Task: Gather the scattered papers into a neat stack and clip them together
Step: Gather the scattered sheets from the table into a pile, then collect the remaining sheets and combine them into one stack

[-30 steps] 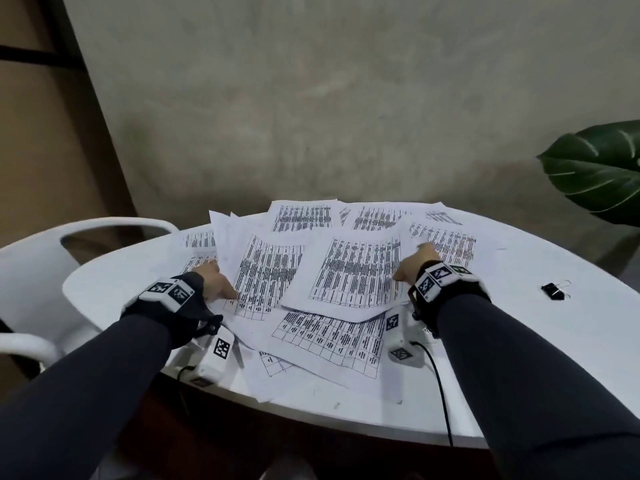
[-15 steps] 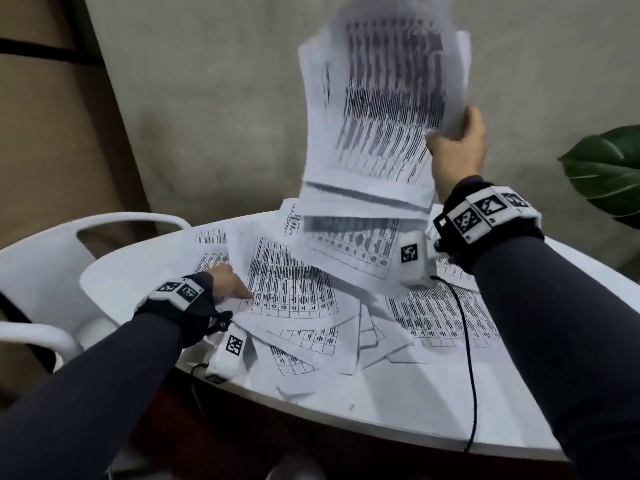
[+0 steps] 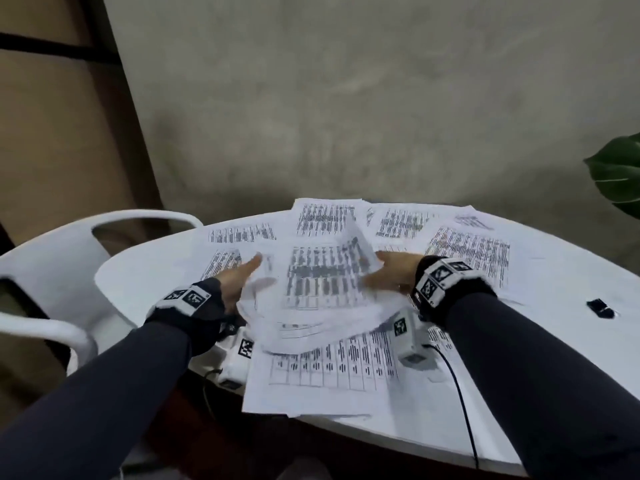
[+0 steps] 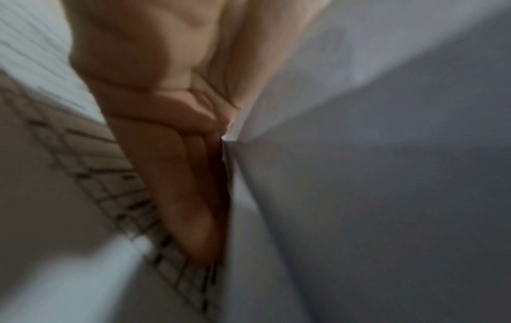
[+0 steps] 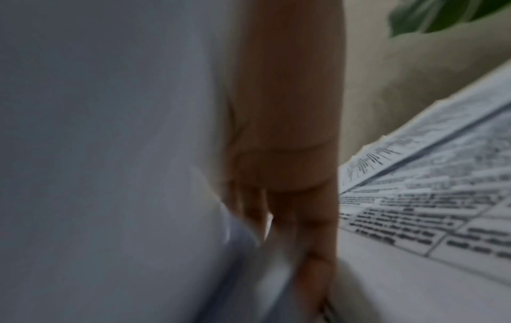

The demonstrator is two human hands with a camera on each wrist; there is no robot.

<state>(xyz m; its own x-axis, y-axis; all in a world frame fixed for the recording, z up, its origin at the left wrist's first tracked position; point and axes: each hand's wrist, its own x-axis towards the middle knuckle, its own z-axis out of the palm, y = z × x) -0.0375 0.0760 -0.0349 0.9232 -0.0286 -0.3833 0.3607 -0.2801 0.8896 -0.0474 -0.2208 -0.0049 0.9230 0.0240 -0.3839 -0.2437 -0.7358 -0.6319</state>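
Loose sheaf (image 3: 322, 289) is squeezed btwn flat, straight-fingered left hand (image 3: 239, 282) & right hand (image 3: 391, 275); edges should be squared vs bench (image 3: 554, 337) before clip (image 3: 601, 308) is fetched.

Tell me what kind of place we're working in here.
Probably an indoor seating corner, perhaps an office lounge or cafe, though I can't be sure. The cues: a round white table strewn with printed sheets, a white moulded chair beside it, a bare plaster wall, and a big-leafed plant.
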